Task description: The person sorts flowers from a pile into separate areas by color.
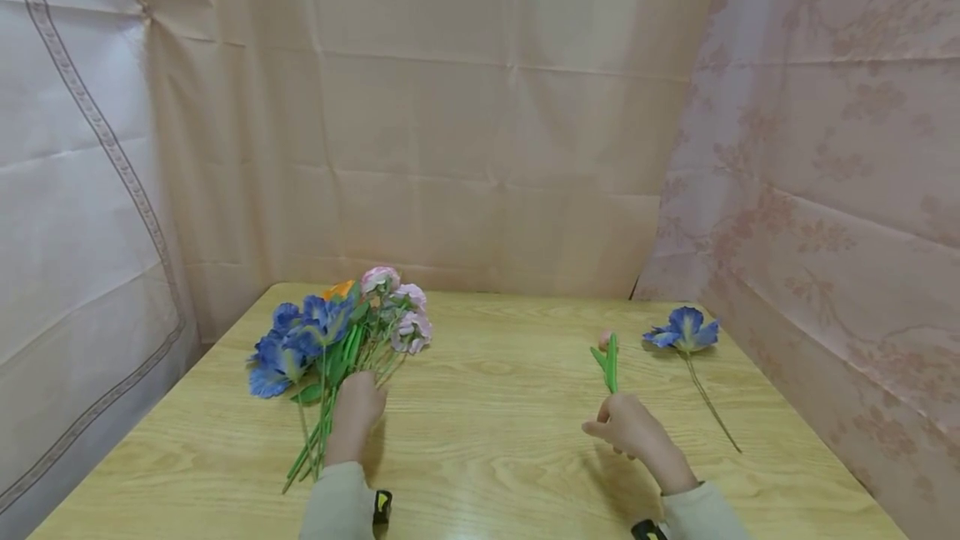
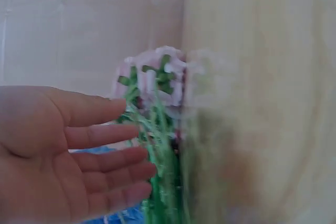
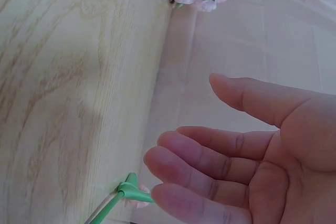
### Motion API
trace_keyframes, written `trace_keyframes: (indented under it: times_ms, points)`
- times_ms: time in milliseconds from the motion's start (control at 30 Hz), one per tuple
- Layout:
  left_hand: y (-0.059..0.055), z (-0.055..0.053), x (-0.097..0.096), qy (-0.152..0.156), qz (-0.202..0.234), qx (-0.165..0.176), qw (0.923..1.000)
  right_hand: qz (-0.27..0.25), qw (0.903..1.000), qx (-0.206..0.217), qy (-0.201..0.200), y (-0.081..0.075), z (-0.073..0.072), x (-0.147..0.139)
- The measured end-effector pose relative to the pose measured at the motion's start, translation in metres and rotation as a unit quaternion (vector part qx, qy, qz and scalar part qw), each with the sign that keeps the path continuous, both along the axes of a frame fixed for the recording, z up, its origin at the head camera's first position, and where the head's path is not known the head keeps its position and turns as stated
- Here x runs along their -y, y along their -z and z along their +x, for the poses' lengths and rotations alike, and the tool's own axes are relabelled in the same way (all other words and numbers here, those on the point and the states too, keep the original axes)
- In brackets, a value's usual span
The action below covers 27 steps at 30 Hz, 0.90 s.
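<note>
On the left of the table lies a bunch of artificial flowers: blue blooms (image 1: pixel 276 361), an orange bloom (image 1: pixel 339 290) and pale pink blooms (image 1: pixel 412 332). My left hand (image 1: pixel 358 402) is at their green stems (image 1: pixel 324 423). In the left wrist view its fingers are fairly straight beside the stems (image 2: pixel 165 177). My right hand (image 1: pixel 633 426) is just in front of a small pink tulip (image 1: pixel 612 361) with green leaves. The right wrist view shows its fingers loosely bent, nothing gripped, with the tulip's leaves (image 3: pixel 127 188) near the fingertips.
A single blue flower (image 1: pixel 686 330) lies at the right, its thin stem pointing toward the near right. The wood-grain table (image 1: pixel 487 407) meets a beige cloth (image 1: pixel 487 123) at the back. Patterned cloth (image 1: pixel 840 190) hangs on the right, pale cloth (image 1: pixel 75 190) on the left.
</note>
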<state>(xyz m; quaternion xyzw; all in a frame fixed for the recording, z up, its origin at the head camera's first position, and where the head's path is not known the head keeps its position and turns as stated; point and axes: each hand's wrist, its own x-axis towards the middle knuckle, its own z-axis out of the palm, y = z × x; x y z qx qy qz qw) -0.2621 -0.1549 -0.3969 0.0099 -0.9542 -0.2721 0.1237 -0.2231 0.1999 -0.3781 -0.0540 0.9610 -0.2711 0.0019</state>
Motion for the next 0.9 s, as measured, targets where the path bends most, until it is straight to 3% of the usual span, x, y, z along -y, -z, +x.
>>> trace_keyframes:
  times_ms: [167,667,900]
  points:
    - [0.010,-0.001,0.003,-0.014,-0.011,0.055,0.9983,0.002,1.0000,-0.002,-0.002,0.002,0.001,0.002]
    - [0.011,-0.004,0.007,-0.041,-0.021,0.079,0.9958,-0.004,1.0000,0.002,0.002,0.002,0.002,0.003]
    - [0.015,-0.004,0.009,-0.052,-0.053,0.056,0.9957,-0.013,0.9999,0.008,0.006,0.005,0.003,0.004]
